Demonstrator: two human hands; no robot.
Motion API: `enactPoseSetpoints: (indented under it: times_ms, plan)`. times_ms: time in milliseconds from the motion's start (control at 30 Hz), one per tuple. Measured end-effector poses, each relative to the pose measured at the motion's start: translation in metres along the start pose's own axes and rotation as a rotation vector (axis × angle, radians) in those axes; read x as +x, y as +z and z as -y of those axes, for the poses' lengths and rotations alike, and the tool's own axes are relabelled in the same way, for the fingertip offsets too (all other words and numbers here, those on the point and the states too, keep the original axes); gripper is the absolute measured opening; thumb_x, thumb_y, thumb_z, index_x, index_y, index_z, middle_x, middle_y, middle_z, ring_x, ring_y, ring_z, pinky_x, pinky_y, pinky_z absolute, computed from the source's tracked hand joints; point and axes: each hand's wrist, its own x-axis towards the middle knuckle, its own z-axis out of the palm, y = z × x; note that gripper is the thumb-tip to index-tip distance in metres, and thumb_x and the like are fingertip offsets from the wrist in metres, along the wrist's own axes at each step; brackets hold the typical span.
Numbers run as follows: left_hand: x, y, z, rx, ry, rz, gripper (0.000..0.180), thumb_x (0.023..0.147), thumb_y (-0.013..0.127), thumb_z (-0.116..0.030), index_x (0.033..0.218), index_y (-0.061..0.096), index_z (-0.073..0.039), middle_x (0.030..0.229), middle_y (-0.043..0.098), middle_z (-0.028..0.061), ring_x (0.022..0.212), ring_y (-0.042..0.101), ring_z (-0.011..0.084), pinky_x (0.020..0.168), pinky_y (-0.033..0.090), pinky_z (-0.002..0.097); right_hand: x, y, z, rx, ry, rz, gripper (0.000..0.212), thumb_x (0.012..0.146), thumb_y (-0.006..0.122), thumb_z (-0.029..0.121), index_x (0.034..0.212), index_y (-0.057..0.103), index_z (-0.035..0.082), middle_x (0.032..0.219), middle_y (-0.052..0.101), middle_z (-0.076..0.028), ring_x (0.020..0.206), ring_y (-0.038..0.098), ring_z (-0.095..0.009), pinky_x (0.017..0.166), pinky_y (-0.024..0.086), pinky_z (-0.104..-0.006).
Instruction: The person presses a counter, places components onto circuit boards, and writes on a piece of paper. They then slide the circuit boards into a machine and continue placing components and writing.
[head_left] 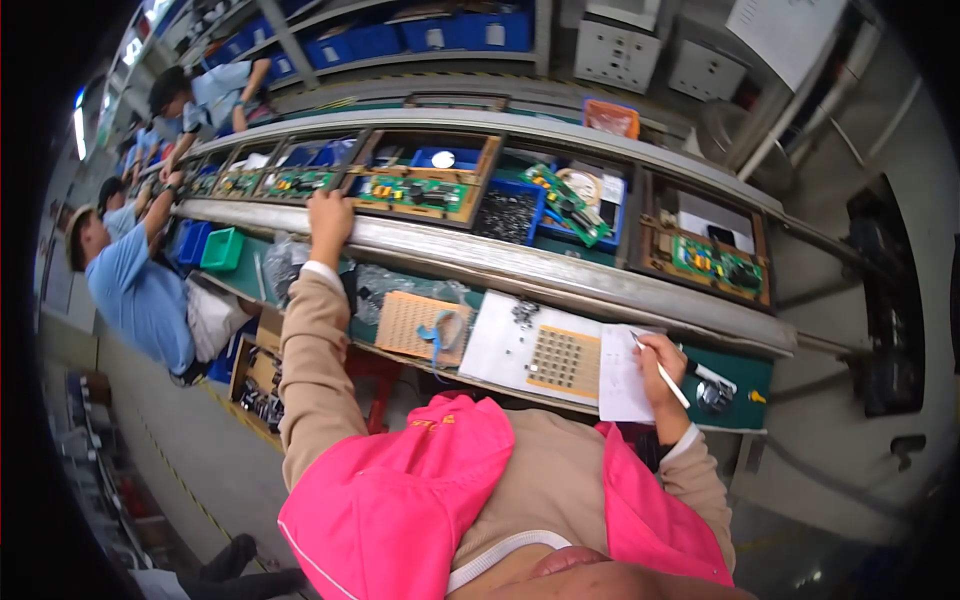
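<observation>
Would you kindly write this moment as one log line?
Left hand: over silver metal rail, beside brown wooden frame | Frame: bears green circuit board | Right hand: holds white pen, tip at white paper sheet

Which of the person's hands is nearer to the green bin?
Left. The left hand is over the metal rail, right of the green bin; the right hand, holding a white pen at the paper, is much farther right.

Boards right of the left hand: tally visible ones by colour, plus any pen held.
Green circuit boards: 3
Tan boards: 2
Pen in the right hand: 1
Total: 6
</observation>
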Motion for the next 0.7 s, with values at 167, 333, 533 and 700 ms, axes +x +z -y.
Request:
enactPoseSetpoints:
  times_ms: [167, 333, 533, 700]
  plan:
    - [-0.006, 0.002, -0.018, -0.164, 0.035, -0.135, 0.023, 0.081, 0.054, -0.018, 0.090, 0.063, 0.000, 0.097, 0.058, 0.0228, 0.091, 0.054, 0.0399, 0.080, 0.045, 0.0491, 0.002, -0.002, 0.002, -0.011, -0.022, 0.061, 0.011, 0.082, 0.052, 0.001, 0.086, 0.062, -0.003, 0.071, 0.063, -0.010, 0.059, 0.059, -0.015, 0.055, 0.047, -0.0256]
    - [-0.001, 0.005, -0.007, -0.156, -0.046, -0.121, 0.020, 0.078, 0.055, -0.019, 0.084, 0.060, 0.000, 0.093, 0.058, 0.0226, 0.088, 0.053, 0.0410, 0.078, 0.045, 0.0492, 0.004, 0.000, 0.000, -0.008, -0.064, 0.057, 0.014, 0.083, 0.050, 0.002, 0.087, 0.063, -0.003, 0.069, 0.062, -0.008, 0.052, 0.054, -0.010, 0.049, 0.044, -0.0228]
    - [-0.003, 0.002, -0.004, -0.175, 0.027, -0.140, 0.020, 0.076, 0.057, -0.021, 0.081, 0.060, -0.002, 0.087, 0.059, 0.0204, 0.086, 0.053, 0.0403, 0.077, 0.045, 0.0491, 0.005, -0.002, 0.005, -0.034, -0.072, 0.056, 0.014, 0.082, 0.051, 0.001, 0.087, 0.063, -0.003, 0.069, 0.062, -0.009, 0.052, 0.054, -0.010, 0.049, 0.044, -0.0229]
    - [-0.005, -0.017, -0.031, -0.234, 0.075, -0.084, 0.017, 0.076, 0.059, -0.021, 0.078, 0.061, -0.003, 0.084, 0.059, 0.0173, 0.084, 0.054, 0.0375, 0.073, 0.045, 0.0488, 0.006, -0.005, 0.014, -0.098, -0.060, 0.087, 0.011, 0.080, 0.056, 0.002, 0.087, 0.062, -0.003, 0.073, 0.062, -0.014, 0.066, 0.064, -0.024, 0.059, 0.049, -0.0294]
